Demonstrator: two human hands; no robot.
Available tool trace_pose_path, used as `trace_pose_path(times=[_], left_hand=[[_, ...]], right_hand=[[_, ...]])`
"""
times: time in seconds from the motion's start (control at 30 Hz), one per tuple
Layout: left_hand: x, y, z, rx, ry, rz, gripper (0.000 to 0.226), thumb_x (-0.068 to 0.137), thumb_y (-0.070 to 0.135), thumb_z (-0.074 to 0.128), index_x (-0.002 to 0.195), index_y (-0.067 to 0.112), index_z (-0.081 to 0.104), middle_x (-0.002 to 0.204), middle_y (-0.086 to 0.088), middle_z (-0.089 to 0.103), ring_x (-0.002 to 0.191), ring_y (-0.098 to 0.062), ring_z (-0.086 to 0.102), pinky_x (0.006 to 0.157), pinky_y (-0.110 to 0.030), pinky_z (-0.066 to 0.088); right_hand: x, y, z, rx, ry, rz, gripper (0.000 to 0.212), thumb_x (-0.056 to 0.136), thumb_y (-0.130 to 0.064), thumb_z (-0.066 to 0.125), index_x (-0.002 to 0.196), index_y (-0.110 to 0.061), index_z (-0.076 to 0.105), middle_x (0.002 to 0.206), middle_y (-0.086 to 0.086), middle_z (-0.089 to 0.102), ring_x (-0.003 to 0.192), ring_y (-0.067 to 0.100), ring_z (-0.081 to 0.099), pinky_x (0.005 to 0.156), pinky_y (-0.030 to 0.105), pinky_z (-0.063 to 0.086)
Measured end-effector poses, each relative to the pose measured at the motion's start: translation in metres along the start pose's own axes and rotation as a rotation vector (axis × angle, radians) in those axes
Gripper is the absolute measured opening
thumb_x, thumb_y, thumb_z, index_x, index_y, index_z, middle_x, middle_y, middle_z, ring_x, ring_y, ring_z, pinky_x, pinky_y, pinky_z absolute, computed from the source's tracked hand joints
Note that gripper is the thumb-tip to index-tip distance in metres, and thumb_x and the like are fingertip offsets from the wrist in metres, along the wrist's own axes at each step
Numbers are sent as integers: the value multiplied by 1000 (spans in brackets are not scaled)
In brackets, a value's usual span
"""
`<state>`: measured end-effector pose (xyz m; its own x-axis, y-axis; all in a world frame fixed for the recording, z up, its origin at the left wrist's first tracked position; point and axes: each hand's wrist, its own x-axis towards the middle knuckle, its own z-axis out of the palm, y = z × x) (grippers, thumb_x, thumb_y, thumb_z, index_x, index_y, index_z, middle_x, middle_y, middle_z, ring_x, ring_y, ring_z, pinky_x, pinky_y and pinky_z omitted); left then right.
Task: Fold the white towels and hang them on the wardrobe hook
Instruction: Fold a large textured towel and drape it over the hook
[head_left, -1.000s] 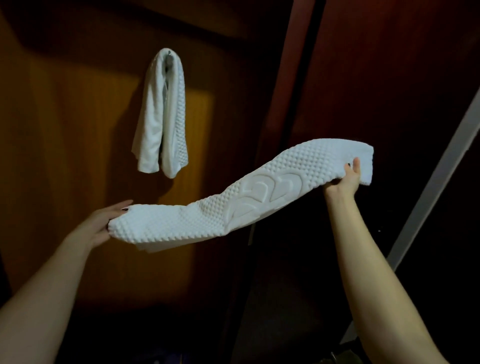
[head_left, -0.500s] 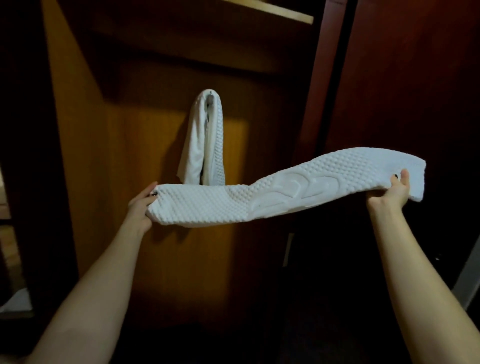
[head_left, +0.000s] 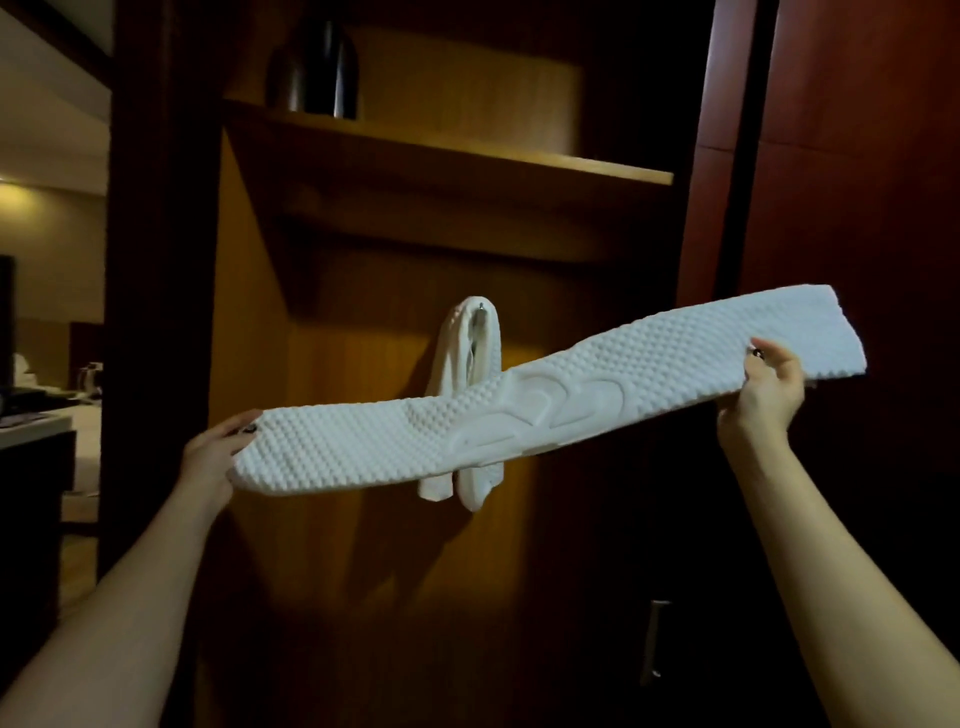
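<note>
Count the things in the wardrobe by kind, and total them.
Towels: 2, held towel and hung towel
Hook: 1
Dark vessel: 1
Shelf: 1
Total: 5

This looked like a hotel-style bedroom, seen at its built-in wardrobe (head_left: 363, 545). It had warm wood panelling, a shelf (head_left: 467, 156) bearing a dark vessel (head_left: 314, 67), and a white towel (head_left: 457, 348) draped over a metal hook (head_left: 482, 306). Past its left side, a dim lamplit room held a tabletop (head_left: 31, 423) and what seemed a kettle (head_left: 91, 376).
</note>
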<state>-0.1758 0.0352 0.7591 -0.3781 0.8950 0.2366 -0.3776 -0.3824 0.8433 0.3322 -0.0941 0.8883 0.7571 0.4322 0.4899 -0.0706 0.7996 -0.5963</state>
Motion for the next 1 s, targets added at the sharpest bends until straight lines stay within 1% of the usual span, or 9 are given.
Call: trace_pose_path(times=[0.1,0.2,0.27,0.33,0.47,0.67,0.8,0.9,1.0], left_hand=[[26,19,2,59,43,58,29,86,-14,49,82,12,64,99,-14,60,77,-20,61,58,-21,54],[57,32,16,50,70,141,24,85,-12,51,88,6,67,98,-11,62,85,-25,61,68,-25,50],[80,35,32,21,99,186,22,84,-11,54,89,4,68,91,-5,64,83,-23,63,64,-24,51],[101,37,55,-32,119,202,24,83,-10,55,78,10,68,83,-2,64,71,-18,66,54,-20,52],[153,43,93,-114,165,211,19,79,-6,61,84,9,72,92,-8,67,73,-20,65,56,-22,51],[219,69,127,-399,175,128,17,77,1,54,73,8,69,97,-15,69,73,-24,69,56,-24,54],[248,59,144,-427,199,137,21,76,-5,52,72,7,68,92,-18,68,65,-23,68,56,-24,55],[269,37,153,-409,219,83,17,74,-3,54,71,6,68,98,-19,68,78,-29,68,66,-28,55],[292,-1,147,-198,277,32,24,78,-3,51,87,6,71,105,-17,67,93,-33,65,82,-35,54]], right_hand=[[3,19,37,-51,-26,-44,33,95,6,45,84,-22,59,102,2,61,109,20,58,102,33,45],[17,37,67,-71,-18,-60,34,95,5,43,88,-22,62,114,8,61,120,22,57,106,32,45],[29,48,84,-56,-6,-82,30,96,6,42,100,-14,64,116,8,61,116,17,57,99,22,46],[41,55,101,-34,16,-127,30,96,7,41,112,-7,62,111,4,60,110,13,56,88,11,45],[69,60,137,8,74,-180,31,97,7,40,120,-2,59,111,3,57,107,10,52,79,4,44],[94,66,173,149,184,-204,34,99,5,41,128,-4,57,124,3,57,116,10,54,84,8,47],[99,81,191,208,232,-263,38,99,5,38,133,-3,54,137,7,53,125,13,51,96,12,45],[103,106,194,196,224,-276,37,99,4,40,132,-2,54,136,8,55,121,10,52,84,5,46],[107,136,187,95,211,-250,37,98,0,47,134,-2,54,137,8,55,121,9,52,84,5,46]])
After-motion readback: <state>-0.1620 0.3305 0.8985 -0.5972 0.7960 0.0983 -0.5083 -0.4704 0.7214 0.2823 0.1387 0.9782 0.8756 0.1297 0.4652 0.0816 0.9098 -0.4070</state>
